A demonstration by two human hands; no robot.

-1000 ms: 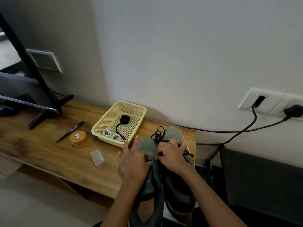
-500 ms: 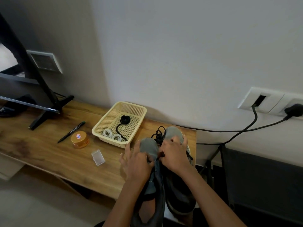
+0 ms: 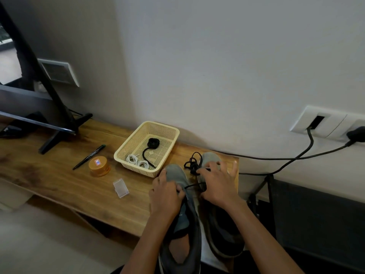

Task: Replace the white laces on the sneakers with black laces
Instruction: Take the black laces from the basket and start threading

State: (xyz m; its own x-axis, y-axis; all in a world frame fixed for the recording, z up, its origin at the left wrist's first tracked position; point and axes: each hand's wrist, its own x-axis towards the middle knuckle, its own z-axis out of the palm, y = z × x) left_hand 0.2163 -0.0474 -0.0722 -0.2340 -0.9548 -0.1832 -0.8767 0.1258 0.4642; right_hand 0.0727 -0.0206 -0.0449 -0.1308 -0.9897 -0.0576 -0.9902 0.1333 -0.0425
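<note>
Black lace (image 3: pixel 192 165): one strand runs between the two grips. The rest is a loose tangle just beyond the right grip, between the shoe toes.

Left grip (image 3: pixel 167 195) is clenched, pinching that strand over the eyelet area of the left sneaker (image 3: pixel 174 173). Right grip (image 3: pixel 219 184) lies over the right sneaker (image 3: pixel 210 157) with its outer fingers spread. Can't tell if thumb and forefinger hold the lace.

Both sneakers sit at the bench (image 3: pixel 59 175) end, toes to the wall. No white shows on either shoe. The white laces (image 3: pixel 137 161) lie coiled in the basket (image 3: pixel 127 144), ahead-left of the left grip, with a second black lace (image 3: pixel 153 142) coiled beside them.

My read: removal is done. The first black lace is at its early eyelets with most of its slack unthreaded. The other shoe's lacing is not started. Eyelets are hidden under the grips, so row count is unknown.
</note>
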